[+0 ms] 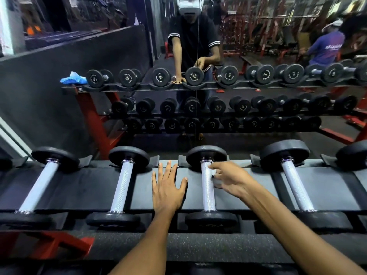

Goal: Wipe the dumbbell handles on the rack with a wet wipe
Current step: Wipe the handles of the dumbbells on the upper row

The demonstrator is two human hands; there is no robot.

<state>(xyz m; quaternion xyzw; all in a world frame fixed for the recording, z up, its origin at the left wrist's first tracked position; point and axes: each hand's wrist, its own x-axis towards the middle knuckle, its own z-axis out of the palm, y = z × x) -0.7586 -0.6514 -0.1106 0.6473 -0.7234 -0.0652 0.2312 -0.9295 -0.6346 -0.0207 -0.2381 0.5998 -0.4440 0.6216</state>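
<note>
So the left hand [168,190] is just lying flat on the black padded top shelf of the dumbbell rack [95,187], fingers straight and spread, holding nothing, parked in the gap between two dumbbells. The right hand [228,180] is over at the third dumbbell from the left, the one with the knurled silver handle [207,187] and black round plates. Its fingers are curled against the far end of that handle, close to the far plate, and there's a small white wet wipe [214,172] pinched in the grip, pressed right on the metal. Only a bit of the wipe peeks out between the fingers, so can't say how it's folded.

The other dumbbells sit in their own cradles along the same shelf: a silver-handled dumbbell [122,185] just left of the flat hand, another [38,187] further left, and one more [296,185] to the right of the working hand.

Straight ahead is a wall mirror [218,135] showing the rack's three rows of black dumbbells and the person in a dark striped-sleeve shirt. There's also a crumpled blue cloth [73,78] on the reflected top shelf, at its left end.
</note>
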